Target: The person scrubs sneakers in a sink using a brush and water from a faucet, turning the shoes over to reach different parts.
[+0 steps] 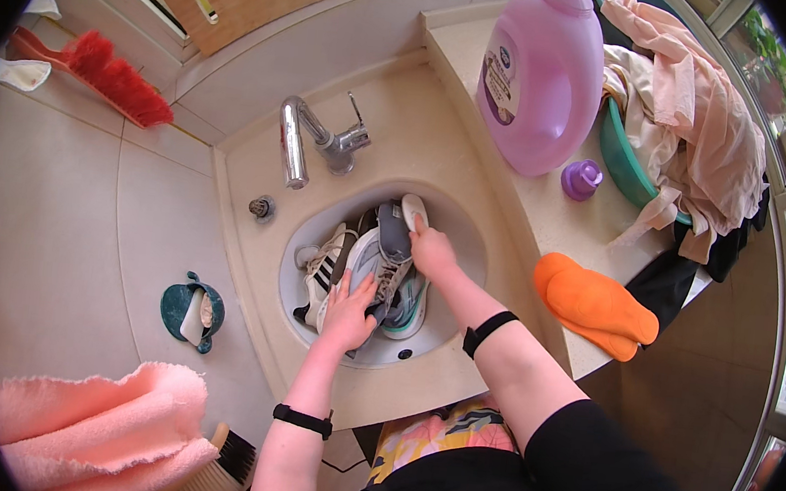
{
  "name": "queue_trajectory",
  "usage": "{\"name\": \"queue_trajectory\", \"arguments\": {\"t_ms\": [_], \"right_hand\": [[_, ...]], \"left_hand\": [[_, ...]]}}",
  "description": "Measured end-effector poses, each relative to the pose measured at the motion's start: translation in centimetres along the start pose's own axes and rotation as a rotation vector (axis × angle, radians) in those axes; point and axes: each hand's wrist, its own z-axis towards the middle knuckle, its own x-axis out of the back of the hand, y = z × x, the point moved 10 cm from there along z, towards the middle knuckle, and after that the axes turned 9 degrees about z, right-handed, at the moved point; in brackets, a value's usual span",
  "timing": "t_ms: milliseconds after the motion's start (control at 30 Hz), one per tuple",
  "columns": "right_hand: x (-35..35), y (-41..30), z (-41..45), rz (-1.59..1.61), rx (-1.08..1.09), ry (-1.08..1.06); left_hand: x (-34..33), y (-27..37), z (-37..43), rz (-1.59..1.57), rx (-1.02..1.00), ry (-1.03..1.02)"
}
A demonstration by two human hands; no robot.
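Observation:
Several sneakers lie heaped in the oval sink (460, 252) before me. My left hand (349, 312) rests with its fingers spread on a grey and white sneaker (366, 254) on top of the heap. My right hand (430, 249) grips a small white object (413, 212), perhaps the handle of a brush, beside the grey collar of that sneaker. A white sneaker with black stripes (323, 267) lies to the left, and one with a teal-edged sole (409, 312) lies at the lower right. The chrome faucet (295, 151) stands behind the sink.
Orange insoles (593, 304), a purple cap (582, 179) and a large purple detergent bottle (552, 69) are on the right counter, near a green basin (625, 158) heaped with clothes. A soap holder (181, 310) hangs on the left wall, above a pink towel (106, 424). A red brush (108, 76) hangs further back.

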Motion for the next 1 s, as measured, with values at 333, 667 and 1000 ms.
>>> {"name": "queue_trajectory", "arguments": {"t_ms": [333,667,1000], "right_hand": [[-3.0,-2.7,-13.8,0.029,-0.062,-0.382],[9.9,-1.3,-16.9,0.302,-0.4,-0.599],[-3.5,-5.0,-9.1,-0.123,0.147,-0.386]], "left_hand": [[2.1,-3.3,5.1,-0.379,0.08,0.277],[1.4,1.2,2.6,-0.051,-0.234,-0.015],[2.8,-2.1,-4.5,0.011,0.047,0.238]]}}
